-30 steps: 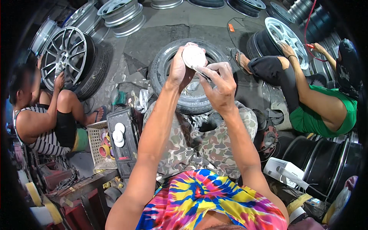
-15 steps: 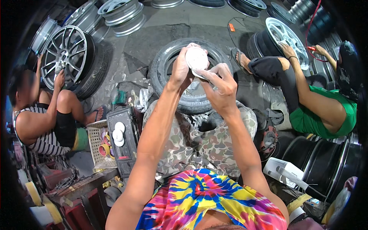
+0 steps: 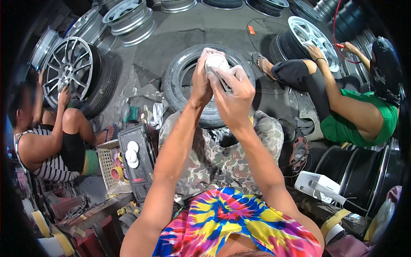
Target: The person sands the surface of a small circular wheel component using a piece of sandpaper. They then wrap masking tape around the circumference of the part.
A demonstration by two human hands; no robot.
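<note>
In the head view, a round white disc (image 3: 217, 62) is held up above a tyre (image 3: 173, 81) that lies flat on the floor (image 3: 175, 25). The disc is grasped by the left hand (image 3: 202, 77), with fingers curled round behind it, while the bent fingers of the right hand (image 3: 235, 90) are pressed to its lower edge. Whether a thin piece is also pinched there cannot be told, since the spot is small and partly covered.

Pale dust is seen on the fingers of both hands, so the hold could be loosened; if the disc is pushed too hard from one side, it might be dropped into the tyre's opening. Its edge could be marked unevenly if pressure is kept to one spot, and fingertips could be scraped, as the hands are set so close together.

Other white discs (image 3: 132, 155) are laid loose on a black case (image 3: 145, 163) beside a basket (image 3: 104, 165); they could be scattered if the case is bumped.
</note>
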